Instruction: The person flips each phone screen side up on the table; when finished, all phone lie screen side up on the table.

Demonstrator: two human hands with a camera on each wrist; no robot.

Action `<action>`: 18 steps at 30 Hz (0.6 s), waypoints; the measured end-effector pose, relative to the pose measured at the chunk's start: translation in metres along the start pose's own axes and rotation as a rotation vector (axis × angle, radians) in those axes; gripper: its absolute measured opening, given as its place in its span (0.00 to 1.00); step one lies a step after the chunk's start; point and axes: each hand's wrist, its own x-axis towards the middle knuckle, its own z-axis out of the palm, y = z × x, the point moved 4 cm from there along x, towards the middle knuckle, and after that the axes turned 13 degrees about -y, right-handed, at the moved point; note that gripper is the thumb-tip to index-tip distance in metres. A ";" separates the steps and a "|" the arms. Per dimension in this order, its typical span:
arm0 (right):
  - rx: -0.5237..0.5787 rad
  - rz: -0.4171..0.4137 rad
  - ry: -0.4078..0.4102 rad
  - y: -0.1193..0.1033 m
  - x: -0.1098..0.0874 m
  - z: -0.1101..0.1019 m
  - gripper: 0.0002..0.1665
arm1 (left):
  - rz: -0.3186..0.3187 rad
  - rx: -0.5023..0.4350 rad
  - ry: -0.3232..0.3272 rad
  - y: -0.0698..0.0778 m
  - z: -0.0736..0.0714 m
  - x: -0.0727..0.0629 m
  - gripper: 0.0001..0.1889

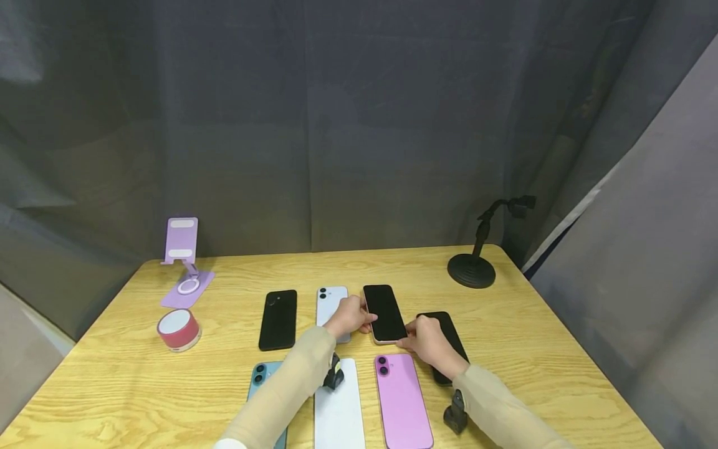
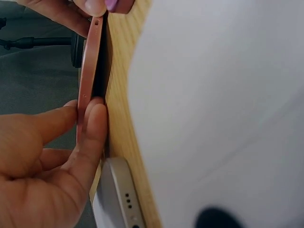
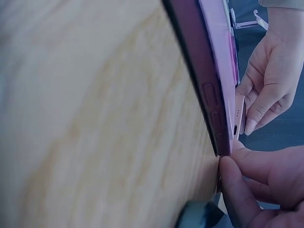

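Both hands hold a phone (image 1: 384, 312) with a dark screen facing up and a pinkish frame (image 2: 90, 61). My left hand (image 1: 350, 317) pinches its left edge, thumb and fingers on opposite faces in the left wrist view. At the lower right corner, my right hand (image 1: 429, 342) pinches the same phone; in the left wrist view it looks slightly raised from the table. A pale lilac phone (image 1: 331, 300) lies partly behind the left hand. Below the held phone is a pink-purple phone (image 1: 405, 402), camera side up. Beneath the right hand lies a black phone (image 1: 452, 333), partly covered.
A black phone (image 1: 277, 320), a teal phone (image 1: 259, 381) and a white flat slab (image 1: 339, 411) lie on the wooden table (image 1: 224, 399). Farther left are a purple folding stand (image 1: 181, 240) and a pink-and-white roll (image 1: 179, 330). A black gooseneck stand (image 1: 472, 270) is back right.
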 end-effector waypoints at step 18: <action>-0.005 -0.007 -0.008 0.001 0.001 0.001 0.11 | -0.001 0.129 0.039 0.003 0.000 0.005 0.07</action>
